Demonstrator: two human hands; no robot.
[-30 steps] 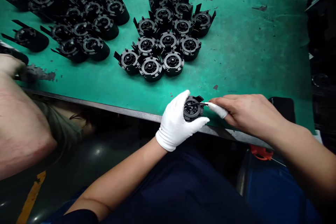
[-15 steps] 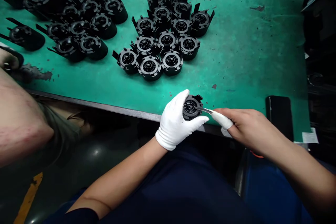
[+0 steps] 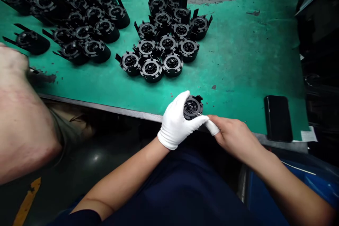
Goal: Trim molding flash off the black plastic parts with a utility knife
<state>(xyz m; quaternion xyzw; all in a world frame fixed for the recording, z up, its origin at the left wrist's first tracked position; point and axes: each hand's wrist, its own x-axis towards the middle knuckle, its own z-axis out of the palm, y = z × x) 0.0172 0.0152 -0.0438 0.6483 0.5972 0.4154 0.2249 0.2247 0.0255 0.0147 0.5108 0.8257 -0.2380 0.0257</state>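
Note:
In a white glove, my left hand [image 3: 177,122] is wrapped round a round black plastic housing [image 3: 192,107] at the table's front edge. The housing's ringed face is turned up, and a tab stands at its far side. My right hand [image 3: 233,130], with a white cover on its thumb, is closed on a slim metal blade-like tool [image 3: 198,113]. The tool's tip reaches into the ringed face; its handle is hidden in my fingers, so I cannot tell its exact kind.
Several similar black housings [image 3: 167,44] stand grouped on the green table [image 3: 238,60]. More housings [image 3: 95,47] crowd the left. A black phone [image 3: 278,118] lies at the right front. Another person's arm [image 3: 23,120] reaches in from the left.
My right hand has moved left and closer to the housing, the tool now reaching further across its face. The other person's arm has shifted, its hand further up the table.

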